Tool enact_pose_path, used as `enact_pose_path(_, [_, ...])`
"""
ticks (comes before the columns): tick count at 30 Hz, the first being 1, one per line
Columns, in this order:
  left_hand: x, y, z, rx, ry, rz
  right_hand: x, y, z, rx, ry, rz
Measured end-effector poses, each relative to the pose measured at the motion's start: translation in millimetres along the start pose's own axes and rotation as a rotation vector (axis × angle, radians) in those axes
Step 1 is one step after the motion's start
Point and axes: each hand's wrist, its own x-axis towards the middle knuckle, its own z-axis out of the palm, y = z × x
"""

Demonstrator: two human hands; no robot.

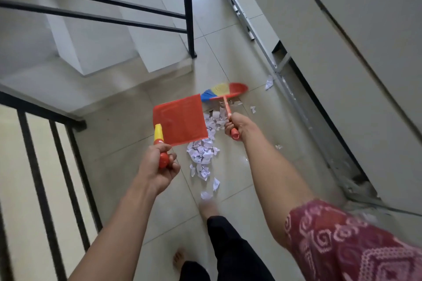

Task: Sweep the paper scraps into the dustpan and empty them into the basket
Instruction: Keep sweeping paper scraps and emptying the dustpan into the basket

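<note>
A pile of white paper scraps [203,155] lies on the tiled floor, in a strip from the broom head back toward my feet. My left hand [159,166] grips the yellow and red handle of a red dustpan [180,120], held up in the air above the scraps. My right hand [235,124] grips the orange handle of a small broom [225,91]. Its blue, yellow and red bristles touch the floor at the far end of the pile. No basket is in view.
A few loose scraps [269,84] lie farther right, near a metal ladder [285,84] lying along the wall. Stairs with a black railing [189,18] rise at the left. Another black railing [41,166] stands near left. My bare feet [210,207] stand below the pile.
</note>
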Motion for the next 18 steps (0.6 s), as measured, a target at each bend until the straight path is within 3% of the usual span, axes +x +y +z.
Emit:
enact_pose_path(6, [-4.3, -17.1, 8.1, 0.137, 0.047, -0.015, -62.5, 98.1, -34.0, 0.167, 0.041, 0.033])
enact_pose_path(9, [-4.9, -25.1, 16.6, 0.184, 0.053, -0.007, -99.3, 136.5, -52.4, 0.128, 0.122, -0.015])
enact_pose_path(15, [-7.4, -42.1, 40.3, 0.246, 0.016, 0.0, -133.0, 146.5, -77.2, -0.091, 0.188, -0.229])
enact_pose_path(18, [-6.0, -47.6, 60.7, 0.27, -0.016, 0.001, -120.0, 122.8, -85.6, -0.351, 0.269, -0.368])
